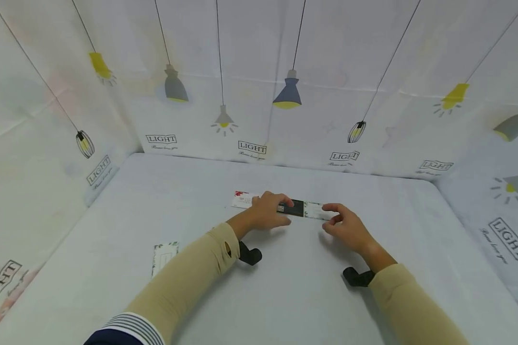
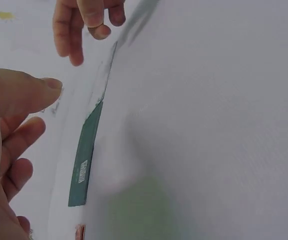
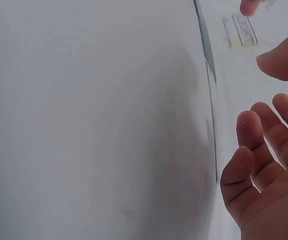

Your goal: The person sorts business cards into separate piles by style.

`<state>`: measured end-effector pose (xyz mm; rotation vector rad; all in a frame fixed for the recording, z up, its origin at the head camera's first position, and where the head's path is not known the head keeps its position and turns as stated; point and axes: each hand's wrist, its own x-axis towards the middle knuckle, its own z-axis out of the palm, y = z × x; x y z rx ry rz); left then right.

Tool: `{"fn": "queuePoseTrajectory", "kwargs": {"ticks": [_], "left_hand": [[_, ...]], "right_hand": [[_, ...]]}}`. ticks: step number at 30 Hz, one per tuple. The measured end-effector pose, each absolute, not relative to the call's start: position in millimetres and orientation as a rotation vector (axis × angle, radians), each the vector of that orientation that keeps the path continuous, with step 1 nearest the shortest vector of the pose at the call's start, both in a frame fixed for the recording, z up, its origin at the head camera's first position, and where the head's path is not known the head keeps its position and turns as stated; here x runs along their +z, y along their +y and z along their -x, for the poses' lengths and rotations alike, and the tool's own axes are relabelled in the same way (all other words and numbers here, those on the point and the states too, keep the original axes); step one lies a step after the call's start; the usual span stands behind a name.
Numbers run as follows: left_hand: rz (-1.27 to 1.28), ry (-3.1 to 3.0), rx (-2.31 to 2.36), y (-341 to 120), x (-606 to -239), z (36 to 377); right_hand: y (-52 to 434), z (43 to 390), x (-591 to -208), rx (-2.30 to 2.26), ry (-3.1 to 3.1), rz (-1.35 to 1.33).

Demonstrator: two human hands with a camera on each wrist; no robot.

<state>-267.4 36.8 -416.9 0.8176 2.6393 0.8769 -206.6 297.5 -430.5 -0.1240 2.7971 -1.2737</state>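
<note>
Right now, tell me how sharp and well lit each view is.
Head view: even, soft light, faint shadows under both arms, wide-angle bending at the backdrop's edges; the dark card reads clearly. Left wrist view: the left hand looms soft, with a greenish smear low on the table. Right wrist view: mostly blank, blurred tabletop, the right hand out of focus.

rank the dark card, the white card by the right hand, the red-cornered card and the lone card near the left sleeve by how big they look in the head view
1. Lone card, nearest the camera, so unsure.
2. Dark card, white card and red-cornered card: look alike, each partly hidden by the hands or overlap.
</note>
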Motion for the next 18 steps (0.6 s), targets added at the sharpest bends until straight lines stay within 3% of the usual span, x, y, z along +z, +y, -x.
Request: {"fn": "queuePoseTrajectory", "kwargs": {"ticks": [18], "left_hand": [[-0.710, 2.728, 0.993, -44, -408, 218]], "right_hand": [[230, 187, -421, -1.304, 2.789, 0.398]]}}
